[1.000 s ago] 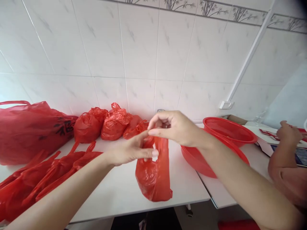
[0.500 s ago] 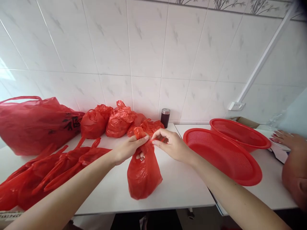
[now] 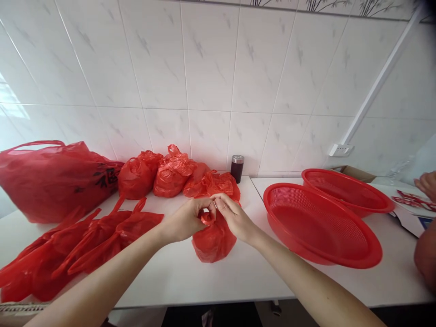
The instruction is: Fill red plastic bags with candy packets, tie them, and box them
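Observation:
A filled red plastic bag [image 3: 214, 245] rests on the white table in front of me, its neck gathered at the top. My left hand [image 3: 190, 220] is closed round the bag's twisted neck, thumb and finger forming a ring with red plastic in it. Right against it, my right hand [image 3: 234, 219] pinches at the same gathered top. The fingertips of both hands meet there, and some are hidden behind the bag. Several red bags with loose handles [image 3: 102, 236] lie to the left of my left forearm.
Tied red bags [image 3: 173, 175] line the wall, with a large red carry bag [image 3: 57, 177] at the left. A dark tumbler [image 3: 237, 169] stands behind my hands. Two red mesh baskets [image 3: 323, 227] sit at the right. Another person's hand [image 3: 427, 185] shows at the right edge.
The bag has been lowered and shifted slightly away from me. My hands have come together over its neck. The other person's hand has moved right, uncovering red-patterned items there.

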`<act>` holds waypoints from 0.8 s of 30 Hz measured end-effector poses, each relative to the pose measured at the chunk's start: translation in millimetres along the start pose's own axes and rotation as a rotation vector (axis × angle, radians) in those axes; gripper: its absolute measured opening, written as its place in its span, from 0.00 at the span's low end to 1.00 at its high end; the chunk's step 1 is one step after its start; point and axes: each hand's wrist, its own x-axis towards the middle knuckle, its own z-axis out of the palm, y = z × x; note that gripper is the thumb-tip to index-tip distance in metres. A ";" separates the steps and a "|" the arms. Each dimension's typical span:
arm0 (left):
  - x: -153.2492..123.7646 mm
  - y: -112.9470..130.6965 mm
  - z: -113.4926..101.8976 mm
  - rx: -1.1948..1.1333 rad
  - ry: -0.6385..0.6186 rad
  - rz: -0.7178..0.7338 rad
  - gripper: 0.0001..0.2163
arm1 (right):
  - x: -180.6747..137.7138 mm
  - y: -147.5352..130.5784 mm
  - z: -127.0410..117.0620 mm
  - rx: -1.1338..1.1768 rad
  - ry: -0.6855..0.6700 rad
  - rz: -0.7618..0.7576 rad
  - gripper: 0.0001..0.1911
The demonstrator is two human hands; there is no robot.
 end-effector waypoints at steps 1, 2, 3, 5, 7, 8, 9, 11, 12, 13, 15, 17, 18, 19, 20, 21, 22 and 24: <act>-0.1 -1.0 3.1 0.078 0.058 0.007 0.11 | -0.8 3.5 2.2 0.043 -0.001 0.013 0.19; -0.3 -2.0 5.6 0.165 0.123 0.024 0.13 | -2.0 5.4 3.9 0.094 -0.008 0.035 0.19; -0.4 -2.8 7.6 0.250 0.192 0.048 0.14 | -3.1 5.9 4.8 0.139 -0.021 0.065 0.19; -0.5 -4.1 9.7 0.374 0.315 0.105 0.15 | -4.7 4.8 4.4 0.209 -0.058 0.128 0.19; -0.8 -4.9 9.7 0.403 0.383 0.140 0.15 | -5.0 3.2 1.6 0.257 -0.103 0.169 0.17; -1.2 -5.1 9.1 0.394 0.389 0.147 0.16 | -5.0 2.8 0.0 0.284 -0.140 0.185 0.17; -1.8 -5.4 8.3 0.378 0.378 0.156 0.16 | -5.1 2.7 -1.4 0.311 -0.175 0.196 0.16; -3.7 -6.2 6.6 0.342 0.318 0.198 0.18 | -6.2 2.5 -2.1 0.329 -0.203 0.192 0.15; -5.1 -6.9 6.0 0.325 0.276 0.226 0.19 | -7.1 2.1 -1.4 0.322 -0.188 0.178 0.14; -6.6 -7.8 5.5 0.312 0.234 0.246 0.20 | -8.2 1.7 -0.1 0.312 -0.158 0.159 0.14; -10.5 -10.7 4.5 0.299 0.181 0.239 0.23 | -9.8 2.1 2.6 0.285 -0.088 0.123 0.15; -16.2 -15.2 2.1 0.305 0.170 0.163 0.23 | -8.5 8.2 2.0 0.254 -0.028 0.109 0.17; -20.1 -18.2 0.1 0.314 0.172 0.116 0.22 | -6.2 14.9 -0.5 0.233 0.012 0.112 0.17; -25.0 -21.8 -2.2 0.325 0.174 0.070 0.21 | -2.6 24.4 -4.6 0.205 0.073 0.123 0.17; -30.8 -26.0 -4.7 0.335 0.177 0.027 0.19 | 1.9 36.3 -9.8 0.163 0.154 0.149 0.17; -37.4 -30.7 -6.8 0.343 0.173 -0.019 0.17 | 7.1 49.9 -15.7 0.116 0.237 0.183 0.17; -44.6 -35.8 -8.3 0.345 0.164 -0.069 0.15 | 12.4 64.4 -21.5 0.058 0.327 0.227 0.17; -59.1 -46.4 -8.3 0.322 0.130 -0.180 0.13 | 21.7 91.4 -29.7 -0.056 0.429 0.287 0.17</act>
